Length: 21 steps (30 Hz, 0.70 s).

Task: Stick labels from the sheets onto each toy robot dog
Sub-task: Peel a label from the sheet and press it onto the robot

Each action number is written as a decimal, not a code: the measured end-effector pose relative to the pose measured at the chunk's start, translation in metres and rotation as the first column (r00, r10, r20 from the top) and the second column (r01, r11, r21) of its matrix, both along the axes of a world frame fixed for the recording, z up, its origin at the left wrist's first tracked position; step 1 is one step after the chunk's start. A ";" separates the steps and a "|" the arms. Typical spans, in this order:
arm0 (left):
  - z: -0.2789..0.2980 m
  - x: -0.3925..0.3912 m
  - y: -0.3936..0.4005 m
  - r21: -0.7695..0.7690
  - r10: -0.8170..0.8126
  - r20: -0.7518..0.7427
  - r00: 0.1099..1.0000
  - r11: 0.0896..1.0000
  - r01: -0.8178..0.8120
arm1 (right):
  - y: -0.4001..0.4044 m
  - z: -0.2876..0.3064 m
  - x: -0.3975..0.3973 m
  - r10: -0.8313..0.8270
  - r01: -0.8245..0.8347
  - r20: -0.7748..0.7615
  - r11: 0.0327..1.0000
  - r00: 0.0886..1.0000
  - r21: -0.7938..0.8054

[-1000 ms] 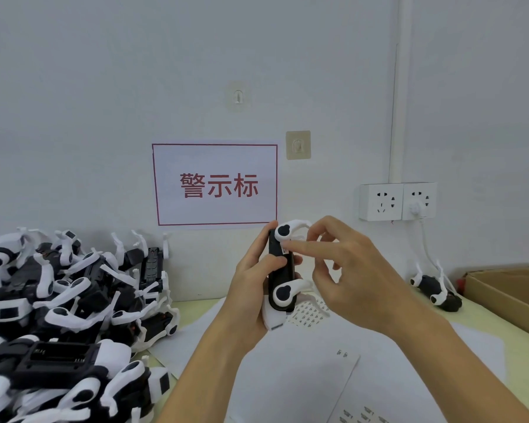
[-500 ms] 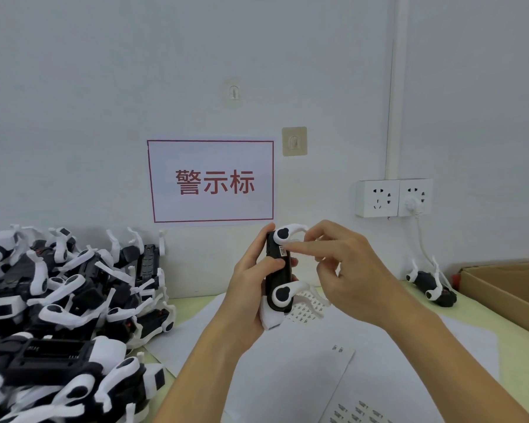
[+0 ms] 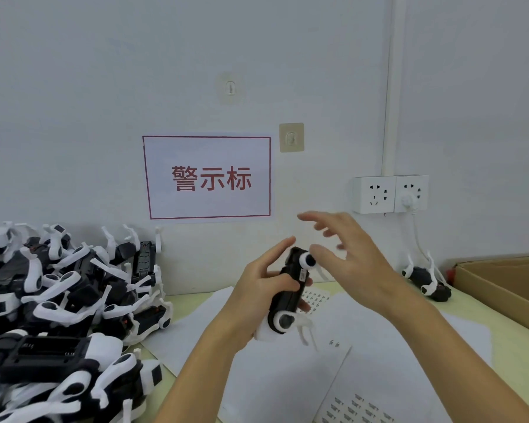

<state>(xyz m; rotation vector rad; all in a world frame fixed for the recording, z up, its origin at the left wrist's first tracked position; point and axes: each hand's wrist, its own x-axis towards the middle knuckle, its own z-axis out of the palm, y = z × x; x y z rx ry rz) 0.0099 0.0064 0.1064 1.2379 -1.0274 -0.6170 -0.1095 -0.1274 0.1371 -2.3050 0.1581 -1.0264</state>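
A heap of black-and-white plastic toy robot dogs (image 3: 58, 315) fills the near left of the pale green table (image 3: 513, 355). Right of it, above white paper label sheets (image 3: 287, 377), the left hand (image 3: 257, 297) grips one black-and-white toy robot dog (image 3: 290, 294) in the air, fingers curled round its body. Its long axis runs near-upright, top tilted slightly right, with a small label (image 3: 303, 274) on its black side. The right hand (image 3: 348, 257) hovers just beside it, fingers spread wide and blurred, holding nothing. Far right, another toy dog (image 3: 428, 279) lies by a brown cardboard box (image 3: 501, 288).
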 end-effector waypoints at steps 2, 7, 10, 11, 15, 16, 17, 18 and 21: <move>-0.002 -0.001 -0.001 0.028 -0.043 0.035 0.998 0.999 0.042 | -0.007 -0.002 -0.003 0.158 -0.128 -0.217 0.981 0.963 0.143; -0.006 0.001 -0.003 0.051 -0.061 0.043 0.997 0.997 0.059 | -0.015 -0.001 -0.008 0.309 -0.232 -0.251 0.927 0.917 0.296; -0.008 0.003 -0.006 0.094 0.062 0.118 0.991 0.993 -0.073 | -0.019 -0.003 -0.006 0.245 -0.159 -0.238 0.931 0.940 0.330; -0.009 0.005 -0.008 0.109 0.109 0.155 0.982 0.986 -0.126 | -0.021 -0.005 -0.005 0.210 -0.121 -0.226 0.928 0.951 0.352; -0.014 0.010 -0.014 0.095 0.324 0.195 0.926 0.933 -0.346 | -0.023 -0.013 0.001 0.104 -0.022 -0.184 0.915 0.977 0.403; -0.016 0.012 -0.015 0.083 0.399 0.184 0.898 0.904 -0.419 | -0.023 -0.015 0.002 0.101 -0.021 -0.162 0.900 0.982 0.434; -0.016 0.012 -0.016 0.075 0.464 0.164 0.871 0.874 -0.480 | -0.024 -0.017 0.004 0.105 -0.030 -0.132 0.879 0.986 0.476; -0.017 0.012 -0.016 0.069 0.509 0.131 0.851 0.851 -0.520 | -0.024 -0.019 0.007 0.116 -0.049 -0.097 0.852 0.988 0.522; -0.018 0.009 -0.019 0.010 0.543 -0.030 0.839 0.840 -0.543 | -0.020 -0.028 0.016 0.190 -0.136 -0.014 0.750 0.982 0.647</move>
